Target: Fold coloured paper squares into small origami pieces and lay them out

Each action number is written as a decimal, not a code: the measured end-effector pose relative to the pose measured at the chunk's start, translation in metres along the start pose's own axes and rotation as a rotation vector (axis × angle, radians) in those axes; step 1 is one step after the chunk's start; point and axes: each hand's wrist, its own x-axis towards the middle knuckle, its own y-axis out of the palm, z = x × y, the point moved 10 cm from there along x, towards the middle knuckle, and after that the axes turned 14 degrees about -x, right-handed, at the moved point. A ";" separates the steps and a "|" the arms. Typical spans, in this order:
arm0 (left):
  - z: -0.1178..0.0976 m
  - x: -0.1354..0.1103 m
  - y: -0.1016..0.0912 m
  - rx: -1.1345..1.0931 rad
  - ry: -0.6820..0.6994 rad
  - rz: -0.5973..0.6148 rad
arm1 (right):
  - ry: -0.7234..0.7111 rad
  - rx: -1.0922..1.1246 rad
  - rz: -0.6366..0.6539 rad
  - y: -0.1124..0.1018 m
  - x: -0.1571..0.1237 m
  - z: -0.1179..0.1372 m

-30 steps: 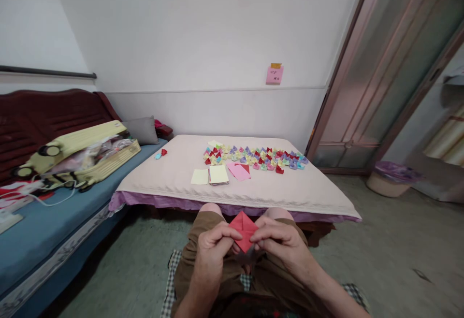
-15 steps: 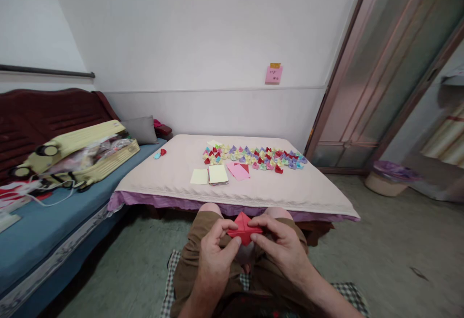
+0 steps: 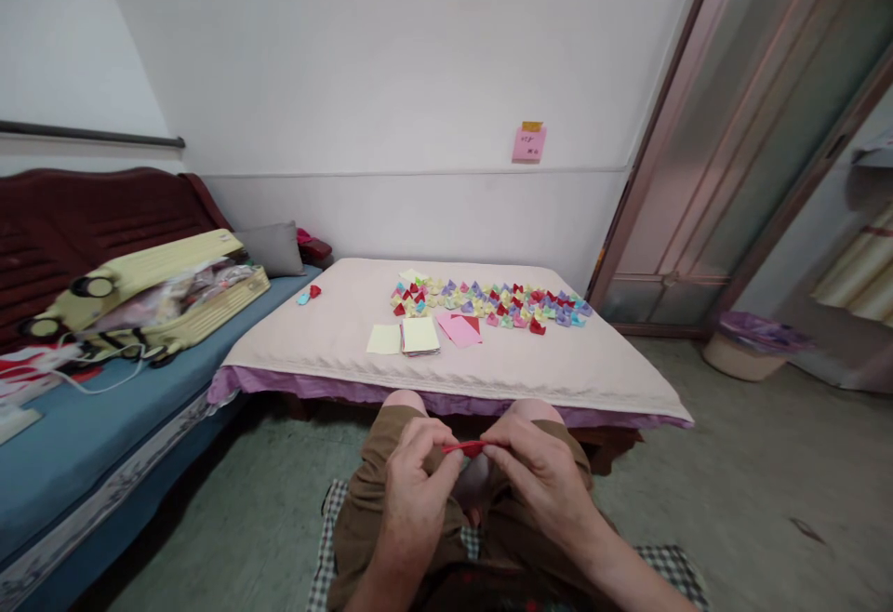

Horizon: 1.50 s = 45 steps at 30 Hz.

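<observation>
A folded piece of red paper (image 3: 473, 448) is held over my lap, seen nearly edge-on as a thin strip. My left hand (image 3: 419, 477) pinches its left end between thumb and fingers. At the right end, my right hand (image 3: 534, 468) pinches it the same way. On the cloth-covered table beyond my knees stand many small folded paper pieces (image 3: 481, 300) in red, yellow, purple, green and blue. Nearer me lie a stack of pale yellow square paper (image 3: 419, 335), a single yellow sheet (image 3: 384, 339) and pink paper (image 3: 459, 328) over a red sheet.
The table's cream cover (image 3: 313, 342) ends just past my knees. To the left, an open yellow suitcase (image 3: 174, 296) rests on a blue-covered wooden bench. A bin (image 3: 746, 352) with a purple liner stands right, by a sliding door (image 3: 704, 175). A pink note (image 3: 528, 144) hangs on the wall.
The red paper has gone from a flat, open diamond facing me to a narrow edge-on strip. Both hands keep their pinch at its two ends and have barely shifted.
</observation>
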 end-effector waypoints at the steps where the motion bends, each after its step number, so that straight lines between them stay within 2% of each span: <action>1: 0.002 0.001 0.000 -0.058 -0.014 -0.004 | 0.052 0.047 0.051 0.005 0.000 -0.005; 5: 0.022 0.001 0.009 -0.375 -0.149 0.015 | 0.281 0.262 0.120 0.016 -0.006 -0.026; 8: 0.032 -0.001 0.015 -0.478 -0.228 -0.003 | 0.360 0.368 0.136 0.021 -0.009 -0.032; 10: 0.032 -0.001 0.013 -0.506 -0.236 -0.043 | 0.346 0.364 0.152 0.021 -0.008 -0.030; 13: 0.028 -0.001 0.009 -0.503 -0.220 -0.079 | 0.256 0.235 0.129 0.012 -0.004 -0.024; 18: 0.023 -0.001 0.004 -0.392 -0.179 -0.074 | 0.059 0.040 0.015 -0.005 0.002 -0.004; 20: 0.025 -0.003 0.004 -0.333 -0.169 -0.060 | -0.003 0.005 0.015 -0.005 0.003 0.004; 23: 0.025 -0.006 0.006 -0.243 -0.150 -0.024 | -0.007 0.000 0.074 0.001 0.003 0.007; 27: 0.019 -0.008 0.010 -0.154 -0.120 0.032 | 0.056 0.070 0.138 0.005 0.002 0.005; 29: 0.019 -0.008 0.012 -0.192 -0.133 0.059 | 0.096 0.146 0.160 0.006 0.002 0.002; 31: 0.023 -0.008 0.018 -0.345 -0.205 0.118 | 0.155 0.275 0.194 0.009 0.002 -0.004; 34: 0.033 -0.010 0.030 -0.659 -0.358 0.194 | 0.292 0.579 0.268 0.024 -0.001 -0.017; 36: 0.036 -0.012 0.037 -0.782 -0.422 0.223 | 0.397 0.796 0.302 0.038 -0.006 -0.025; 40: 0.037 -0.015 0.041 -0.850 -0.450 0.207 | 0.545 1.074 0.333 0.062 -0.016 -0.032; 45: 0.039 -0.019 0.043 -0.989 -0.531 0.187 | 0.629 1.199 0.341 0.071 -0.020 -0.031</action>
